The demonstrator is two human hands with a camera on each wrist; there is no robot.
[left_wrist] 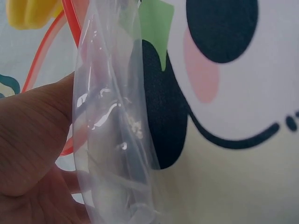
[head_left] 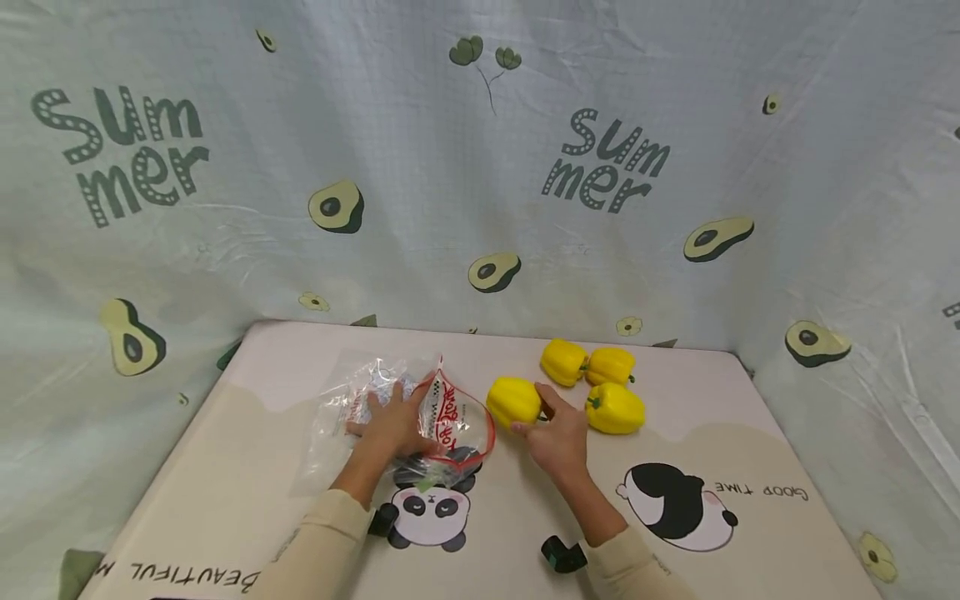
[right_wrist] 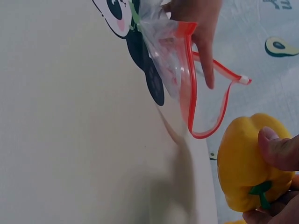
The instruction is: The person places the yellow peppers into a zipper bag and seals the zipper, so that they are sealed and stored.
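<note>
A clear plastic zip bag (head_left: 468,421) with a red-edged mouth and red lettering lies on the left half of the table, its mouth gaping toward the right. My left hand (head_left: 390,429) rests on it with fingers spread, the thumb beside the lower edge of the mouth. Clear film covers part of that hand's fingers in the left wrist view. My right hand (head_left: 561,433) grips a yellow bell pepper (head_left: 513,401) with a green stem, just right of the bag's mouth. The pepper (right_wrist: 250,158) is pinched between thumb and fingers in the right wrist view.
Behind and right of my right hand lie more yellow bell peppers: one (head_left: 564,362) at the back, one (head_left: 610,366) touching it, and another (head_left: 615,408) nearer. The table (head_left: 540,508) has a printed cover with pandas. A pale curtain (head_left: 420,167) hangs around it.
</note>
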